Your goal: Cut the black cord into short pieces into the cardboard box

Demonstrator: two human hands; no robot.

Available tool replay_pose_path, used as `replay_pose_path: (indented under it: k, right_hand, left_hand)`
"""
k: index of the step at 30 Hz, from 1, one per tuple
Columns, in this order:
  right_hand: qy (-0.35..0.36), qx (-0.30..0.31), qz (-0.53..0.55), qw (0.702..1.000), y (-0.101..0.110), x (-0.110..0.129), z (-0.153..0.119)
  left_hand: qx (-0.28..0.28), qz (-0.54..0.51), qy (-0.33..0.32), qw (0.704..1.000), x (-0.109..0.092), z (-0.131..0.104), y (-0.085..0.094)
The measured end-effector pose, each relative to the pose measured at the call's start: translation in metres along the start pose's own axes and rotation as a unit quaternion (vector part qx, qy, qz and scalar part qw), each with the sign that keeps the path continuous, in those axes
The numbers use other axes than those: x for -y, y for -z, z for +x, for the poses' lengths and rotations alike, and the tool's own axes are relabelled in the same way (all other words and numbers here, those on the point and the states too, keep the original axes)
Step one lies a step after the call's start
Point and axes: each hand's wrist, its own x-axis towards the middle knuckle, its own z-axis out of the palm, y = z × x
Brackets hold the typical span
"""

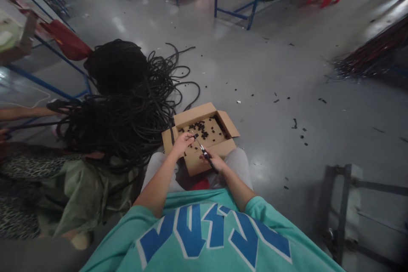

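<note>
Over an open cardboard box (pixel 195 112), both my hands are close together. My left hand (pixel 182 143) pinches the end of a black tube or strip (pixel 195 136), whose exact kind is too small to tell. In my right hand (pixel 215 161) are black-handled scissors (pixel 208 158), their thin metal blades pointing up and left beside my left fingertips. Many small black cut pieces (pixel 204 134) lie scattered on the box floor. The box rests between my knees, its flaps folded outward. A black tube (pixel 172 135) crosses the left flap.
A large tangled heap of black tubing (pixel 124 114) lies left of the box. Beside it, another person's arm (pixel 28 113) reaches into the heap. Black scraps (pixel 295 123) dot the floor. A metal frame (pixel 344 208) stands at right, a blue rack (pixel 237 12) ahead.
</note>
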Motion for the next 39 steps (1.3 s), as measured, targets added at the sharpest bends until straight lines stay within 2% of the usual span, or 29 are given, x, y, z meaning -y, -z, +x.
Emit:
replay_pose_path:
  k: [9,14,18,21,29,34,39]
  right_hand:
    - [0.017,-0.007,0.015,1.0,0.002,-0.005,0.0]
    - [0.037,-0.02,-0.003,0.999,0.001,-0.001,0.0]
    - [0.039,-0.027,0.007,0.999,0.0,0.003,-0.001]
    - [0.028,-0.027,0.007,0.999,-0.001,0.006,-0.004]
    - [-0.03,-0.027,0.017,0.999,-0.006,0.013,-0.011]
    - [-0.039,-0.018,0.017,0.999,-0.005,0.013,-0.012]
    - [-0.039,0.034,0.026,0.998,0.0,0.011,-0.01]
  left_hand:
    - [0.054,0.032,0.018,0.998,0.002,-0.003,-0.003]
    - [0.043,0.027,0.009,0.999,0.002,-0.003,-0.004]
    - [0.035,0.082,-0.039,0.995,0.002,-0.005,-0.003]
    - [0.036,0.122,-0.064,0.99,0.001,-0.006,-0.002]
    - [0.04,0.17,-0.066,0.982,0.003,-0.005,0.0]
    - [0.04,0.246,-0.076,0.965,0.001,-0.002,0.004]
    - [0.06,0.336,-0.125,0.932,-0.003,-0.003,0.007]
